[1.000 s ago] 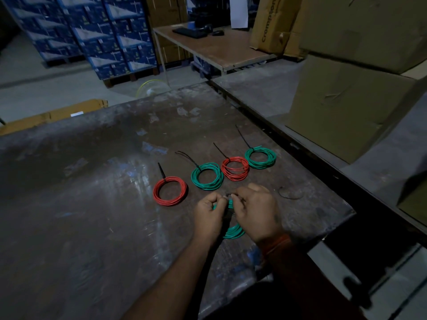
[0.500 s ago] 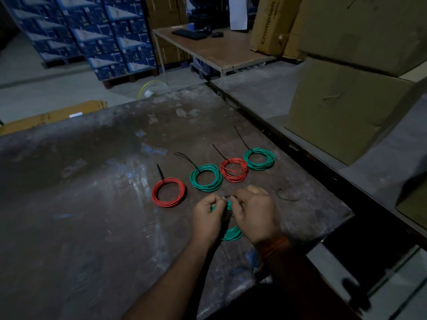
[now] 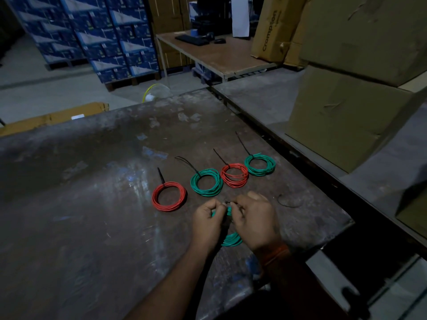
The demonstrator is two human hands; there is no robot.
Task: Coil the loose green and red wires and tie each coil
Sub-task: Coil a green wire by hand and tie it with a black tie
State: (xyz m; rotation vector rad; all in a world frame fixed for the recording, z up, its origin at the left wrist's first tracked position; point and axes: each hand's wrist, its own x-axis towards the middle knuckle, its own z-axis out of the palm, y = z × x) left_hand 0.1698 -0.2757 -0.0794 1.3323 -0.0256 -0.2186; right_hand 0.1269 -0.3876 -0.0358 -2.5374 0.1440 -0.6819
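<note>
Both hands meet over a green wire coil (image 3: 231, 240) near the front of the dark worktable (image 3: 92, 204). My left hand (image 3: 208, 224) grips the coil's top, and my right hand (image 3: 255, 221) pinches a black cable tie (image 3: 227, 202) at that same spot. Most of this coil is hidden under the hands. Behind them lie several tied coils in a row: a red coil (image 3: 169, 196), a green coil (image 3: 206, 182), a smaller red coil (image 3: 234, 175) and a green coil (image 3: 260, 164), each with a black tie tail sticking up.
A loose black tie (image 3: 287, 202) lies right of my right hand. Large cardboard boxes (image 3: 346, 116) stand on the bench to the right. A desk with a keyboard (image 3: 191, 39) and stacked blue cartons (image 3: 97, 38) are farther back.
The hands stay on the green coil with only small finger movements at the tie. The view has shifted slightly.
</note>
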